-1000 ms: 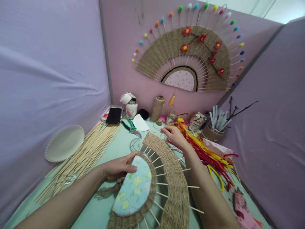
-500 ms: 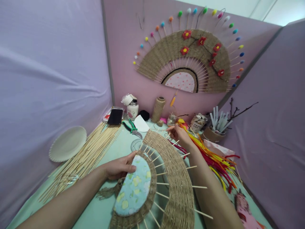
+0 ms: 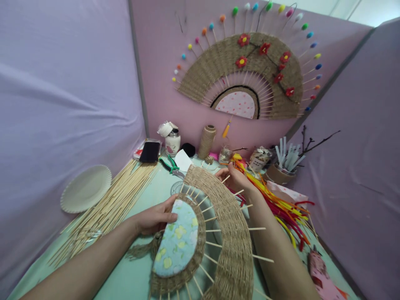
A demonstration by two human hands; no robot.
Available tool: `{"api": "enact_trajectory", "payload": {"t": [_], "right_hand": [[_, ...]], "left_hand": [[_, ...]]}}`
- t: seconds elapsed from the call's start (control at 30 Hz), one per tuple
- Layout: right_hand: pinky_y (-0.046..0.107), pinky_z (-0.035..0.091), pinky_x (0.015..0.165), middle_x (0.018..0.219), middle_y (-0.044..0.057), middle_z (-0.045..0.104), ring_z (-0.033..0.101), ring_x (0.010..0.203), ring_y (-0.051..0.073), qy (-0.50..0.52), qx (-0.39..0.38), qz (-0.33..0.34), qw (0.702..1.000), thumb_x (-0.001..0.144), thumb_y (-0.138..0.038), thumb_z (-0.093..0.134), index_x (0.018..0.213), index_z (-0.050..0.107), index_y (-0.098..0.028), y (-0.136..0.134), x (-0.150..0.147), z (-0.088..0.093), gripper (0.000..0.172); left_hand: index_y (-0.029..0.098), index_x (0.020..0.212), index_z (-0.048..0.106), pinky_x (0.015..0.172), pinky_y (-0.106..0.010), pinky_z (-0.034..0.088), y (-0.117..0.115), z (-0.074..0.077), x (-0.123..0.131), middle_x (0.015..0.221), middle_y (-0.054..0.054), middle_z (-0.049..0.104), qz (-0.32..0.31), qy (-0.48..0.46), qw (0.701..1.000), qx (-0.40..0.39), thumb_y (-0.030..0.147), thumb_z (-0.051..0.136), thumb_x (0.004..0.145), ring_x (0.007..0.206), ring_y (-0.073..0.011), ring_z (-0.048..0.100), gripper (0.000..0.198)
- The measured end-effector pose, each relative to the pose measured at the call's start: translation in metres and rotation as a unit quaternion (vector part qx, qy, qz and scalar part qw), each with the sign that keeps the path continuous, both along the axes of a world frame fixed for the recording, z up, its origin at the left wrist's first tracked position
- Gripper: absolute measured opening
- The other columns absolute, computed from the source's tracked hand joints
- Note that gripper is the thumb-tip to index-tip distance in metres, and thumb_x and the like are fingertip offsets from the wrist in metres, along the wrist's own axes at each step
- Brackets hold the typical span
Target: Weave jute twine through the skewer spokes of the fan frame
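A half-made woven twine fan (image 3: 229,233) lies on the green table, with wooden spokes and a pale blue flowered half-round pad (image 3: 178,241) at its centre. My left hand (image 3: 154,216) presses on the pad's upper edge, thumb on top, fingers curled under. My right hand (image 3: 234,178) is at the fan's far outer rim, fingers pinched by a spoke tip; what they grip is too small to make out.
A finished fan (image 3: 246,75) hangs on the pink wall. Bamboo skewers (image 3: 109,208) and a paper plate (image 3: 86,188) lie left. Green pliers (image 3: 168,164), a phone (image 3: 149,151), a twine spool (image 3: 206,141), jars and coloured pipe cleaners (image 3: 278,204) crowd the back and right.
The fan has turned slightly, its far end shifting left. My right hand stays at the outer rim and has moved a little right from a second ago. My left hand keeps holding the pad.
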State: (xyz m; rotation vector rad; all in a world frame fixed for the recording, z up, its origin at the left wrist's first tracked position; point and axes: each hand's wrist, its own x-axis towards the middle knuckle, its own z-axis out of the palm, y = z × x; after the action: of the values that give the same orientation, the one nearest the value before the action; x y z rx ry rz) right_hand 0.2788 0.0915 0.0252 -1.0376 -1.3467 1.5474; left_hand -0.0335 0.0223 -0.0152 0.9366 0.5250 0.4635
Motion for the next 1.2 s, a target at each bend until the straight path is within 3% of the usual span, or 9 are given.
{"api": "enact_trajectory", "payload": {"t": [0.2,0.4,0.53,0.67,0.83,0.97,1.2], "right_hand": [[0.027,0.029,0.051,0.056,0.000,0.048,0.040,0.052,0.012,-0.134,0.099,-0.045,0.985,0.082,-0.068,0.044,0.073,0.069,-0.018,-0.003,0.008,0.011,0.057],[0.029,0.036,0.060,0.066,0.004,0.057,0.049,0.065,0.017,-0.279,0.223,-0.121,0.926,0.085,-0.056,0.047,0.073,0.069,-0.017,-0.009,0.008,0.031,0.046],[0.029,0.039,0.064,0.071,0.005,0.062,0.053,0.070,0.019,-0.306,0.257,-0.148,0.905,0.086,-0.050,0.050,0.076,0.069,-0.017,-0.012,0.011,0.039,0.039],[0.028,0.038,0.062,0.073,0.006,0.062,0.052,0.068,0.017,-0.251,0.218,-0.136,0.933,0.084,-0.058,0.050,0.080,0.070,-0.016,-0.013,0.015,0.037,0.046],[0.028,0.035,0.057,0.070,0.005,0.060,0.048,0.061,0.014,-0.107,0.101,-0.046,0.988,0.081,-0.071,0.044,0.083,0.070,-0.017,-0.008,0.021,0.020,0.061],[0.028,0.027,0.051,0.062,0.003,0.056,0.038,0.053,0.013,-0.057,0.064,-0.002,0.996,0.079,-0.076,0.040,0.083,0.073,-0.018,-0.007,0.019,0.015,0.067],[0.027,0.026,0.051,0.061,0.005,0.057,0.036,0.052,0.012,0.018,0.022,-0.002,1.000,0.077,-0.076,0.043,0.079,0.074,-0.016,-0.009,0.015,0.019,0.068]], "left_hand": [[0.029,0.136,0.037,0.074,-0.030,0.050,0.001,0.004,0.002,0.118,-0.009,0.059,0.030,0.011,0.999,0.021,0.030,0.075,0.073,0.094,-0.0214,0.063,0.074],[0.029,0.138,0.032,0.071,-0.029,0.050,0.000,0.008,0.004,0.114,-0.009,0.060,0.053,0.039,0.998,0.021,0.032,0.076,0.072,0.090,-0.0213,0.064,0.080],[0.029,0.141,0.029,0.073,-0.030,0.050,-0.001,0.011,0.007,0.108,-0.008,0.062,0.061,0.030,0.997,0.024,0.031,0.076,0.072,0.090,-0.0215,0.064,0.083],[0.030,0.141,0.029,0.072,-0.028,0.050,-0.001,0.013,0.008,0.109,-0.006,0.064,0.075,0.016,0.997,0.016,0.031,0.076,0.071,0.089,-0.0200,0.064,0.084],[0.028,0.141,0.029,0.075,-0.029,0.050,0.000,0.011,0.008,0.112,-0.007,0.064,0.071,-0.009,0.997,0.021,0.031,0.076,0.072,0.091,-0.0204,0.064,0.083],[0.027,0.139,0.034,0.076,-0.031,0.051,0.001,0.007,0.008,0.116,-0.009,0.064,0.082,-0.028,0.996,0.035,0.029,0.073,0.075,0.091,-0.0208,0.065,0.075],[0.017,0.122,0.054,0.076,-0.031,0.052,0.004,0.005,0.008,0.104,-0.011,0.070,0.085,-0.024,0.996,0.020,0.030,0.078,0.071,0.085,-0.0209,0.068,0.058]]}}
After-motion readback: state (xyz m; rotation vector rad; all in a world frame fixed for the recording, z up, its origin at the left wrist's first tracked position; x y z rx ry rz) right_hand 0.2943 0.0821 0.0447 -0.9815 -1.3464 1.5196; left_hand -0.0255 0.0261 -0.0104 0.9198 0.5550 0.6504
